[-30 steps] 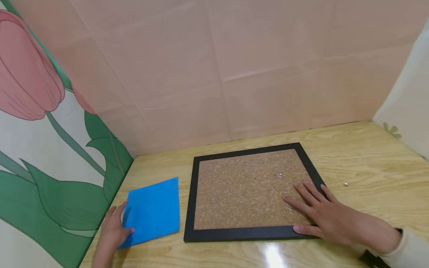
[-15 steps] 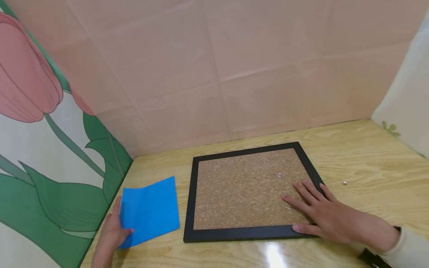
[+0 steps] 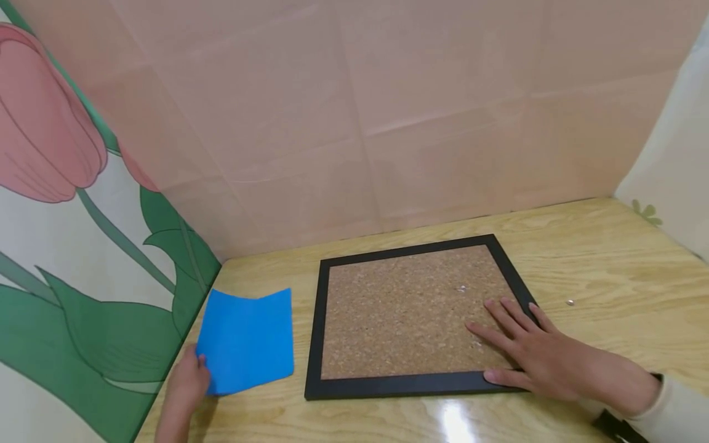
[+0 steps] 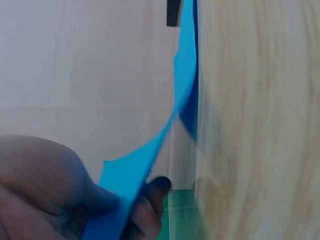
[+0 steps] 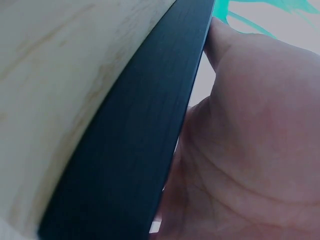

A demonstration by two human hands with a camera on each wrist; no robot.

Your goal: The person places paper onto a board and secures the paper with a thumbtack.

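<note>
Between thumb and fingers, my left hand (image 3: 187, 383) pinches the left edge of a blue square sheet (image 3: 249, 341), paper or felt; I cannot tell which. In the left wrist view the sheet (image 4: 150, 160) bends upward at the pinched edge, while its far part stays low by the table. A cork board (image 3: 410, 314) with a black frame (image 3: 388, 386) lies flat to the right of the sheet. Spread fingers of my right hand (image 3: 545, 360) rest on the board's lower right corner, the thumb on the frame. In the right wrist view the palm is beside the frame (image 5: 135, 120).
A small shiny piece (image 3: 462, 288) is on the cork, and another shiny bit (image 3: 477, 344) shows near my right fingers. One more small metallic piece (image 3: 570, 302) lies on the wooden table (image 3: 620, 264). A pink cloth wall (image 3: 360, 123) stands behind, with a flower-patterned one (image 3: 127, 289) at left.
My left hand has gone from touching the blue sheet's edge to pinching it. The sheet's left side has been raised and bent. My right hand and the board have stayed in place.
</note>
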